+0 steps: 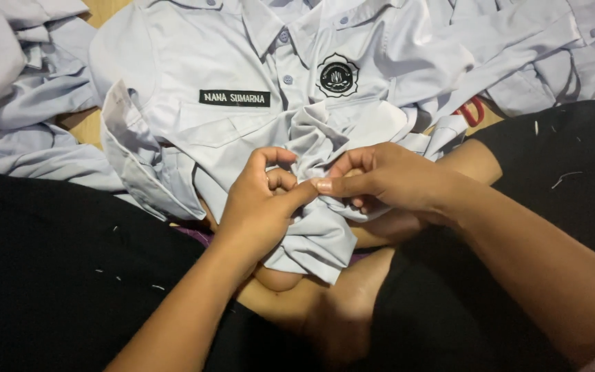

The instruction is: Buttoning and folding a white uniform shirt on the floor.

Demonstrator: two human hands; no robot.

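Note:
A pale grey uniform shirt [194, 62] lies spread in front of me, with a black name tag on one chest pocket and a round black badge on the other. Its lower part is bunched up over my lap. My left hand [262, 200] pinches the bunched cloth between thumb and forefinger. My right hand [387, 180] grips the same fold from the right, its thumb tip meeting the left hand. Whether a needle or thread sits between the fingers is too small to see.
More pale grey shirts [15, 89] are heaped at the left and at the top right [552, 55]. A red scissor handle [473, 111] peeks out under cloth at the right. My legs in black cloth [56, 269] fill the lower frame. Wooden floor [87, 124] shows between the garments.

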